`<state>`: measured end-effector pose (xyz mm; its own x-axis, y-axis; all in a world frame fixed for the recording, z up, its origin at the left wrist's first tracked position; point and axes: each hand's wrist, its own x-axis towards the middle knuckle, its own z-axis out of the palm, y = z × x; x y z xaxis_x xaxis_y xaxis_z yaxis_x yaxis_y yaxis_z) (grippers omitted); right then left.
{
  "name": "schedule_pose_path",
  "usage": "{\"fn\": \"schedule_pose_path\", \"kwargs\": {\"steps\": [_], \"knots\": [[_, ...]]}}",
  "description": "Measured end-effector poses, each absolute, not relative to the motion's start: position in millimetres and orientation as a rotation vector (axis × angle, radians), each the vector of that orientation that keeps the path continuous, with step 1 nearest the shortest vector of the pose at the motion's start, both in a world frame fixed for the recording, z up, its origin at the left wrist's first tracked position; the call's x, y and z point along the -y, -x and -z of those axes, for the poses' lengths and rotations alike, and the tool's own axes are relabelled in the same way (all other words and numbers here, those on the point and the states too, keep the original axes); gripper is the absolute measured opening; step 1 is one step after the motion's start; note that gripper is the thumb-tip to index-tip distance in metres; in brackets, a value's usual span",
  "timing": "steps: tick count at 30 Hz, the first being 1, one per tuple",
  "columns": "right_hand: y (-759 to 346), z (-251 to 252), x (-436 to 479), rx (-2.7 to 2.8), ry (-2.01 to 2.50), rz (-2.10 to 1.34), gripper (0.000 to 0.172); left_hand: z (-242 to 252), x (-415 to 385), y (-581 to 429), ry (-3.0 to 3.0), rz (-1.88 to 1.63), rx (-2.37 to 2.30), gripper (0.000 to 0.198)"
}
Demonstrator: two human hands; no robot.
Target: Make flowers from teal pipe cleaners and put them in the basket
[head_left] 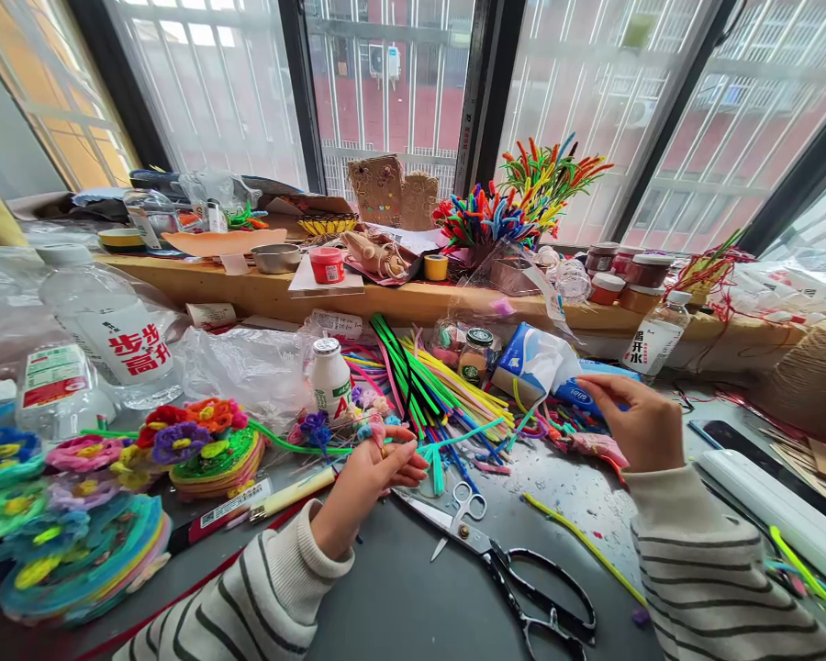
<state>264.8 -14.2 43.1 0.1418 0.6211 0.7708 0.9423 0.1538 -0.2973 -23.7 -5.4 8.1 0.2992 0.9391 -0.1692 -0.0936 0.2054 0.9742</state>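
My left hand (pixel 368 482) is closed in a pinch on a teal pipe cleaner (pixel 454 439) and a small pink piece, just above the grey table. My right hand (pixel 637 422) is raised to the right, fingers curled and pinched near the blue tissue pack (pixel 543 367); what it holds is too small to name. Between the hands lie small silver scissors (pixel 464 509) and large black-handled scissors (pixel 523 578). A loose heap of coloured pipe cleaners (pixel 419 376) lies just beyond the left hand.
Finished pipe-cleaner flower discs (pixel 75 542) are piled at the left, with water bottles (pixel 110 330) behind. A small white bottle (pixel 329 376) and a jar (pixel 478 353) stand mid-table. A wooden shelf (pixel 399 298) holds cups, jars and pipe-cleaner bouquets (pixel 523 197). Twine spool (pixel 812 381) is at the right.
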Motion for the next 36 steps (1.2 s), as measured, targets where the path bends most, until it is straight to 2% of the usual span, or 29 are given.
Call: {"fn": "schedule_pose_path", "kwargs": {"steps": [5,10,14,17,21,23,29,33,36], "knots": [[-205,-22,12,2.000,1.414,0.102,0.014,-8,7,25,-1.330,-1.026,-1.099,0.028],[-160,3,6,2.362,1.340,0.176,0.024,-5,10,24,-1.510,-1.035,-1.178,0.023],[-156,13,-3,2.410,1.348,0.244,0.012,-6,10,24,-1.484,-1.105,-1.191,0.026],[-162,8,-4,2.349,1.329,0.234,0.006,-8,10,25,-1.490,-1.141,-1.218,0.026],[-176,-11,1,2.038,1.429,0.199,0.011,-8,9,28,-1.506,-1.241,-1.215,0.025],[-180,-18,4,1.872,1.487,0.061,0.015,-7,9,29,-1.478,-1.234,-1.186,0.027],[-153,-16,19,1.625,1.419,-0.704,0.022,-3,9,23,-1.434,-1.082,-0.944,0.030],[-124,-8,33,1.707,1.330,-0.747,0.017,-2,10,22,-1.321,-1.101,-0.952,0.018],[-115,-4,39,1.791,1.234,-0.780,0.015,-4,12,22,-1.205,-1.112,-0.952,0.016]]}}
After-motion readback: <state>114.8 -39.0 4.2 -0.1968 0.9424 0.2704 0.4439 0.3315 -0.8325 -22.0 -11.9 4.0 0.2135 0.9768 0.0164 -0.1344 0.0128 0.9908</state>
